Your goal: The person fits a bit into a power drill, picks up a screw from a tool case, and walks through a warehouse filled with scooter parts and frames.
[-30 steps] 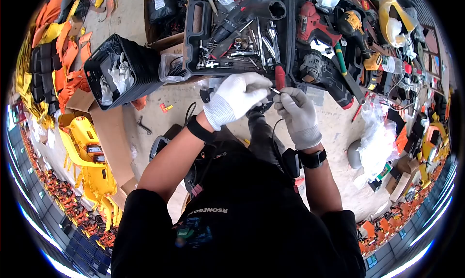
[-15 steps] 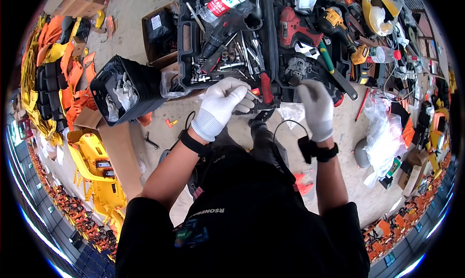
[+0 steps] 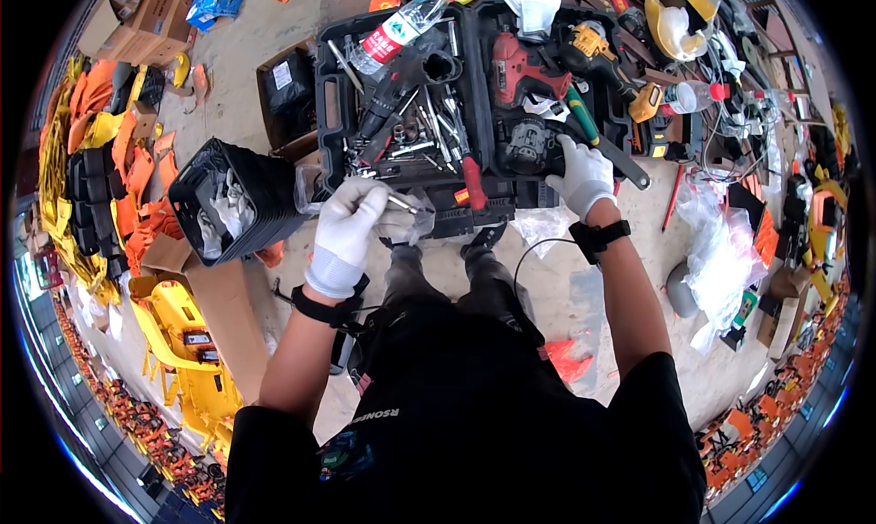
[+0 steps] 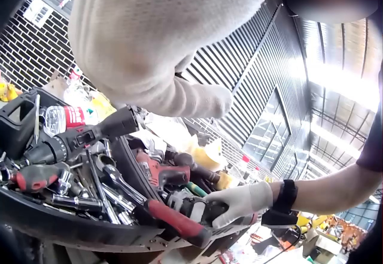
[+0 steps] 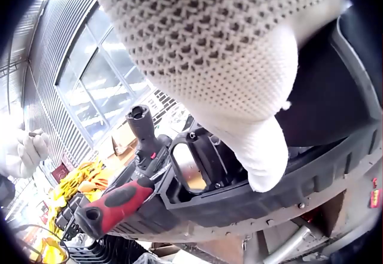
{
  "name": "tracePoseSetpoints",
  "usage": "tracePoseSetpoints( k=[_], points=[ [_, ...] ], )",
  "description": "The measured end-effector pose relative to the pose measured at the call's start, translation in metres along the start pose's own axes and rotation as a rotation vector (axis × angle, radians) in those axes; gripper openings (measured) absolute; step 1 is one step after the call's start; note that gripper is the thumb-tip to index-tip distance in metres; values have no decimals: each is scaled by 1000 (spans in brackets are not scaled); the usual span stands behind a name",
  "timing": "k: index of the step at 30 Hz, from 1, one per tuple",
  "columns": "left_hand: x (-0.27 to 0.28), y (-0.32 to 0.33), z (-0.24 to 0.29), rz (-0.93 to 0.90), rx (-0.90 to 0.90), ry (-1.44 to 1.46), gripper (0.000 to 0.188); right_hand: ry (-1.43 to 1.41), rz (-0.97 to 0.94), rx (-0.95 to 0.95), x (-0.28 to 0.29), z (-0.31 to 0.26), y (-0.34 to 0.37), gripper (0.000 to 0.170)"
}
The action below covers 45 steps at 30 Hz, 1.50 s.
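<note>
In the head view my left hand [image 3: 347, 232], in a white knit glove, pinches a short silver metal rod [image 3: 400, 203] in front of the left half of the tool case. The left wrist view shows this glove large at the top, with the rod hidden. My gloved right hand [image 3: 586, 177] is on the grey-black cordless power tool [image 3: 529, 145] in the case's right half; in the left wrist view its fingers and thumb curl over the tool's dark body. Beside it, a red-handled ratchet [image 3: 472, 182] sticks out over the case's front edge.
The open black case [image 3: 327, 114] holds sockets [image 3: 415, 147], a black drill [image 3: 379, 109] and a water bottle [image 3: 392, 36]. A red power tool [image 3: 516, 68], a yellow one [image 3: 589, 45] and a green-handled tool [image 3: 581, 114] crowd the right half. A black bin [image 3: 274, 228] stands left.
My hands were together at a small piece, then parted. The left drew back left with the silver rod; the right let go and moved forward onto the grey-black power tool.
</note>
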<state>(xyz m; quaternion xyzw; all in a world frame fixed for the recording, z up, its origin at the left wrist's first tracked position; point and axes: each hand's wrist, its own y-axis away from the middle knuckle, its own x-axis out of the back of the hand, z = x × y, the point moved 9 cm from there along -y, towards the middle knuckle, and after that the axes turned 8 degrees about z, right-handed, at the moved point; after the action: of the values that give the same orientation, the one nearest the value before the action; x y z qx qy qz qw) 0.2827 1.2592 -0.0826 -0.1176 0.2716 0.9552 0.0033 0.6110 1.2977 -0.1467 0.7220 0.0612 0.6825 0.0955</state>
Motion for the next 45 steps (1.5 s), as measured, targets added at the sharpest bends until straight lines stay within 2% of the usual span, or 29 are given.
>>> tracePoseSetpoints(
  k=[4, 7, 11, 13, 15, 17, 18, 19, 21, 22, 26, 33, 34, 39, 42, 45],
  points=[
    [0, 5, 6, -27, -12, -41, 17, -74, -51, 66, -8, 5, -13, 69],
    [-10, 12, 18, -36, -6, -48, 18, -142, -50, 102, -5, 5, -11, 63],
    [-8, 19, 31, -23, -48, -56, 19, -257, 76, 109, 7, 7, 7, 59],
    [-2, 20, 34, 0, -57, -70, 18, -672, 204, 71, 31, 9, 28, 56],
    [-1, 24, 40, 22, -64, -99, 18, -1046, 197, 32, 40, 4, 49, 49],
    [-2, 28, 42, 24, -73, -102, 17, -1288, -76, -43, 20, -6, 68, 45],
    [-5, 29, 43, -8, -76, -109, 18, -1625, -136, -87, 25, -19, 80, 40],
    [-10, 31, 43, -41, -78, -117, 18, -1728, -124, -89, 26, -25, 90, 38],
    [-22, 34, 47, -78, -81, -102, 19, -1607, 19, -119, 33, -29, 99, 38],
    [-30, 38, 49, -112, -79, -84, 20, -1781, 40, -152, 37, -37, 106, 37],
    [-55, 42, 55, -93, -83, -68, 20, -1940, -143, -37, 45, -66, 122, 40],
    [-82, 44, 54, -134, -96, -51, 18, -1866, -61, 53, 75, -76, 131, 31],
    [-82, 44, 55, -143, -116, -39, 17, -1959, -168, 72, 57, -81, 130, 31],
    [-94, 49, 66, -154, -140, -6, 16, -2110, -252, 108, 60, -89, 131, 33],
    [-103, 50, 68, -189, -167, -16, 15, -2187, -317, 209, 71, -98, 132, 30],
    [-110, 53, 70, -193, -191, -12, 16, -2223, -325, 190, 69, -101, 133, 28]
  ],
)
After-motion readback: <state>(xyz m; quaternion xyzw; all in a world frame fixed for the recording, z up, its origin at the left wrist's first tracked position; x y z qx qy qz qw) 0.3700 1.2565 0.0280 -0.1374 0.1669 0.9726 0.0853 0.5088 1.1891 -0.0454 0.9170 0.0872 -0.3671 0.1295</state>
